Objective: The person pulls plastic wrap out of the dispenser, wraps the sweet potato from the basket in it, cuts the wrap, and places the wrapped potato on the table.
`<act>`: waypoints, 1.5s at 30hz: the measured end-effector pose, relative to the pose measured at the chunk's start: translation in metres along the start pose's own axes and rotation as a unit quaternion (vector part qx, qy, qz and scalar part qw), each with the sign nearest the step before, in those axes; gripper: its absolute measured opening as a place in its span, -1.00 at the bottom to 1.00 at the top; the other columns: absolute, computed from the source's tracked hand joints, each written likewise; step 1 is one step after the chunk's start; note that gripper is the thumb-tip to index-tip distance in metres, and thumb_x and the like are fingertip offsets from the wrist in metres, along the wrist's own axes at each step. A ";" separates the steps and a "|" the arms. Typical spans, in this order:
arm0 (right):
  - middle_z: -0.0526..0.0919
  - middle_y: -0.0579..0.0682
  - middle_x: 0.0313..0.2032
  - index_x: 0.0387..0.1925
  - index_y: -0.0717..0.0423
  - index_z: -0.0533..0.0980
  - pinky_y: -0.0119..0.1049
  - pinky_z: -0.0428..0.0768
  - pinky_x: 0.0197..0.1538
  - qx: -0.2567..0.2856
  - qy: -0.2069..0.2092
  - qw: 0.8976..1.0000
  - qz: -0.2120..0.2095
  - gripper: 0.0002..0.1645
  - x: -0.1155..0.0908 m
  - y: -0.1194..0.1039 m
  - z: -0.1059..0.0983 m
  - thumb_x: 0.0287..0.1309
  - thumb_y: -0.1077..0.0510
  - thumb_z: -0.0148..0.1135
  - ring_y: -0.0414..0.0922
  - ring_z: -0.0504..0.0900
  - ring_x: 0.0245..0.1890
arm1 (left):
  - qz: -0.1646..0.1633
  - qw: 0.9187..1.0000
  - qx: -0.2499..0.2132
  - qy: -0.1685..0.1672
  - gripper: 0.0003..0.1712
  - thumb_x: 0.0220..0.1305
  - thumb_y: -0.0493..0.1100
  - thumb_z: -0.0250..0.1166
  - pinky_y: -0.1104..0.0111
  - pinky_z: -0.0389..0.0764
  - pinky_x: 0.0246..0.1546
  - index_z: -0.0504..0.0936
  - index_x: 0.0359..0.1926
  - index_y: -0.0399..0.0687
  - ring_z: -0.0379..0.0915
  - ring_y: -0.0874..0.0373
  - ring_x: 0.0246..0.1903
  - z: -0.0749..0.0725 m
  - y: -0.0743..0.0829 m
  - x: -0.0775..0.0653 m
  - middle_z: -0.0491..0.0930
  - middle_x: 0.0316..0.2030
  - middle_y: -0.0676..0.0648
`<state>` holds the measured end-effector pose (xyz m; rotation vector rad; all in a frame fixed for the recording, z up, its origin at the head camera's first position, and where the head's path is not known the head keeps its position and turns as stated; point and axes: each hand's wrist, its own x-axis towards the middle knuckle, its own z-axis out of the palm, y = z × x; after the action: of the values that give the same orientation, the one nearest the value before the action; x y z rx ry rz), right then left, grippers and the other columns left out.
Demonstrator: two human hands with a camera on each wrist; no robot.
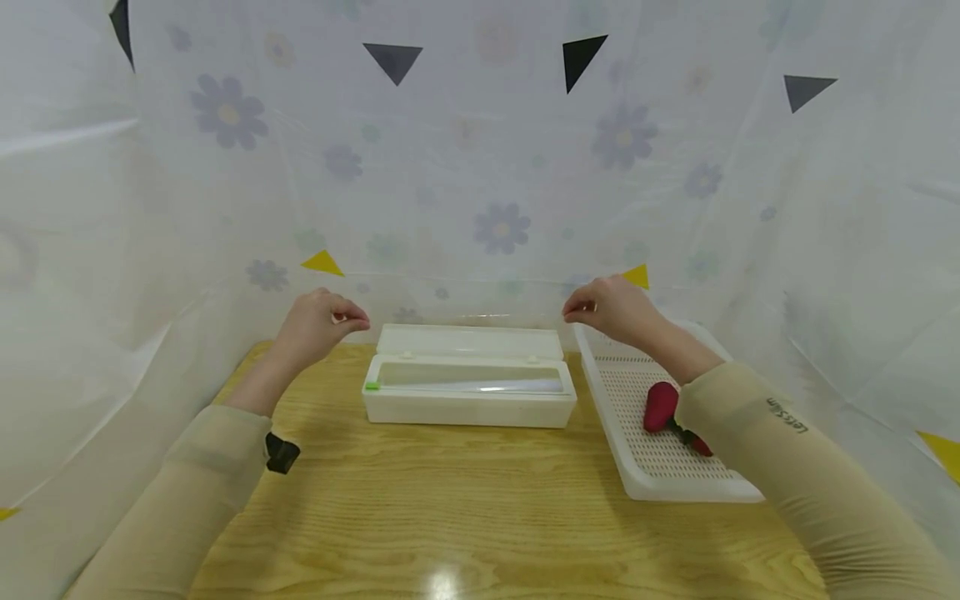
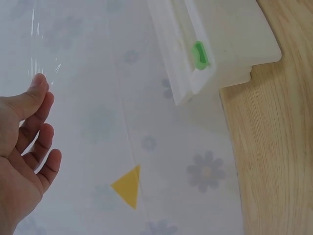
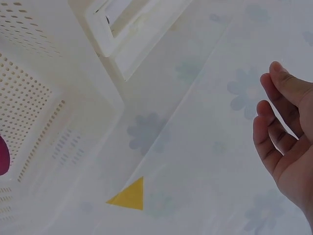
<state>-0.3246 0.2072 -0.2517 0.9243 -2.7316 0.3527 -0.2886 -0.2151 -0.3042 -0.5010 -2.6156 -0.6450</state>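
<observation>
My left hand point(image 1: 315, 325) pinches thin clear plastic wrap point(image 2: 36, 46) between thumb and forefinger, its glints and creases showing in the left wrist view. Level with it on the other side, my right hand point(image 1: 618, 312) also has thumb and forefinger pinched together; the wrap at these fingertips is barely visible. Both hands are raised to either side of a white wrap dispenser box point(image 1: 468, 408). Its lid point(image 1: 468, 340) stands tipped back, and a green slide cutter point(image 1: 372, 386) sits at the left end of its front edge.
To the right, a white perforated basket point(image 1: 626, 467) stands on the wooden table point(image 1: 450, 500), partly behind the right arm. In it lies a dark red rounded object point(image 1: 661, 407) beside a dark green part. Flower-printed sheeting point(image 1: 420, 192) hangs behind and at both sides.
</observation>
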 end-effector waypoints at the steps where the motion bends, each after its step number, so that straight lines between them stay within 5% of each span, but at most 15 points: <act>1: 0.72 -0.06 -0.35 -0.31 0.03 0.70 -0.21 0.57 -0.30 0.001 0.000 1.000 -0.001 -0.89 0.000 0.000 -0.001 0.09 0.15 0.34 -0.14 0.61 -0.40 | 0.002 1.000 0.000 0.002 -0.88 0.20 -0.15 0.31 0.20 0.40 -0.31 0.73 -0.31 -0.08 0.34 0.07 -0.35 0.000 0.000 0.000 0.65 -0.37 -0.06; 45: 0.72 -0.02 -0.36 -0.29 0.06 0.70 -0.23 0.55 -0.37 -0.018 0.025 0.999 -0.031 -0.87 0.001 -0.004 -0.024 0.09 0.16 0.33 -0.12 0.62 -0.41 | 0.022 0.999 0.004 0.037 -0.89 0.18 -0.17 0.33 0.22 0.35 -0.31 0.75 -0.34 -0.09 0.32 0.08 -0.36 -0.017 0.009 0.005 0.68 -0.40 -0.07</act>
<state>-0.3199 0.2107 -0.2285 0.9730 -2.6484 0.3090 -0.2841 -0.2152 -0.2852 -0.5197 -2.5299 -0.6267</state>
